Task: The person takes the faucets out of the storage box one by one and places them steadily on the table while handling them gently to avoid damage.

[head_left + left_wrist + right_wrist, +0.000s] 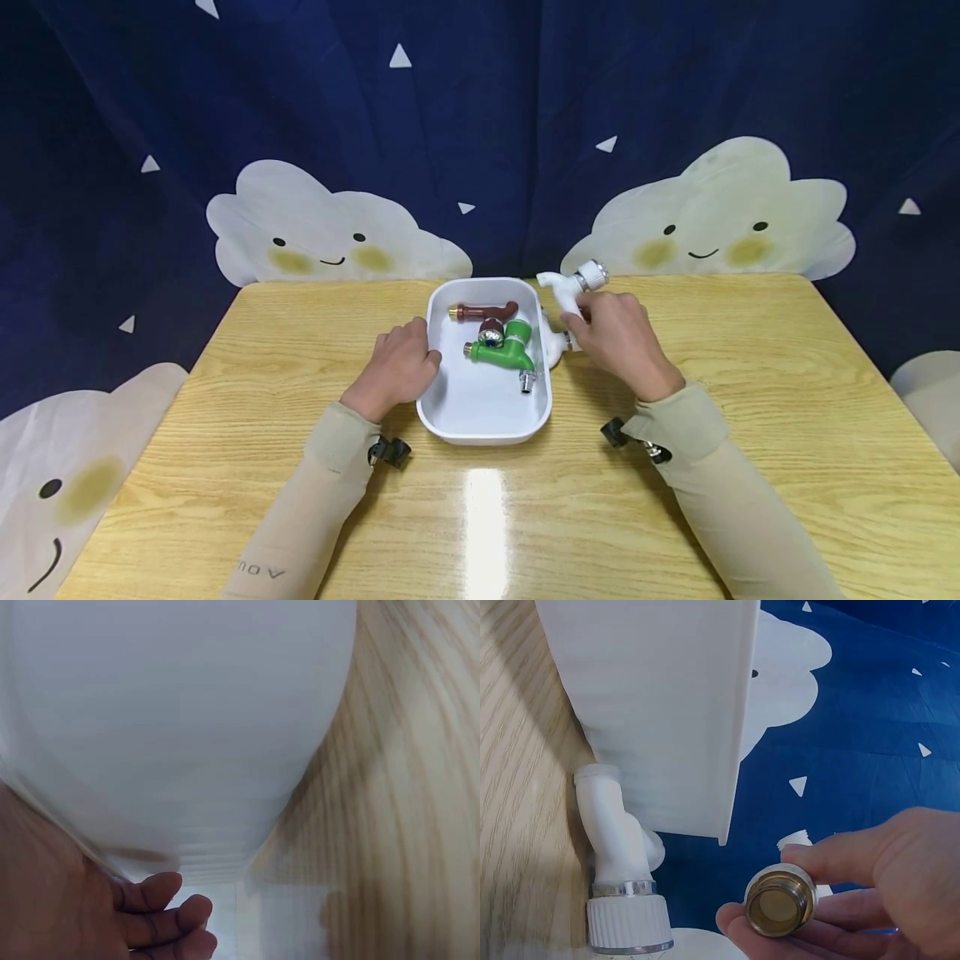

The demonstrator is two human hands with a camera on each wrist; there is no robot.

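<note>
My left hand (400,364) grips the left rim of a white plastic basin (480,437), its fingers curled along the outer wall in the left wrist view. Just past the basin's right rim, my right hand (617,337) holds a white plastic faucet (564,289) in the air, pinched between thumb and fingers. Its brass threaded inlet (780,906) faces the right wrist camera. A second white faucet (619,840) lies on the table against the basin's right wall, partly hidden in the head view. Inside the basin are a brown faucet (480,312) and a green faucet (501,355).
The basin stands on a wood-grain table (300,333). Behind the table hangs a dark blue curtain (495,125) with white clouds and small triangles. A bright reflection lies on the tabletop in front of the basin.
</note>
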